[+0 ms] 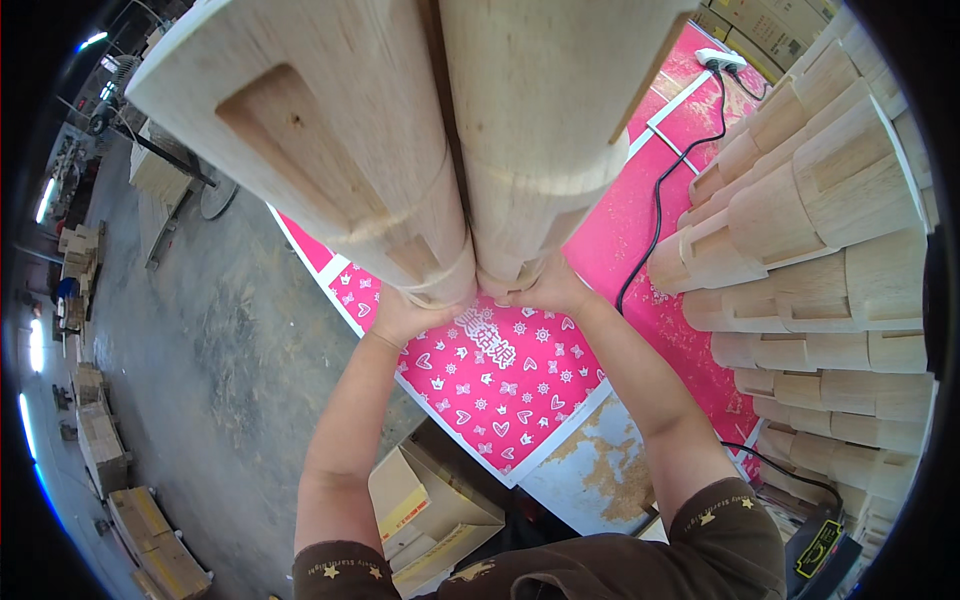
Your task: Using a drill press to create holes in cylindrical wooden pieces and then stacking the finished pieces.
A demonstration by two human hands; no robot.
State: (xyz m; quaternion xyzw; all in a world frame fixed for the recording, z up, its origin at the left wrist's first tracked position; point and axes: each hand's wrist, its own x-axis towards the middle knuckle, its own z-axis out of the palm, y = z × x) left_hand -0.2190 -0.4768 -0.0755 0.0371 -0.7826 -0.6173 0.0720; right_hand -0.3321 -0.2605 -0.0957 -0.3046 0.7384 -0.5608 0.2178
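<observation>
Two tall columns of pale wooden cylinder-like pieces rise close in front of me, side by side with a narrow dark gap between them. Rectangular recesses are cut into both the left wooden column (370,150) and the right wooden column (540,120). Around the lower end of the left one, my left hand (408,318) is closed. My right hand (555,288) grips the bottom of the right one. Most fingers of both hands are hidden behind or beneath the wood. Under them lies a pink printed sheet (500,400) with white hearts and crowns.
Many similar wooden pieces (800,210) are stacked along the right. A black cable (657,200) runs across the dusty pink surface from a white power strip (720,60). An open cardboard box (430,510) stands below the table edge. Concrete floor (240,350) extends on the left.
</observation>
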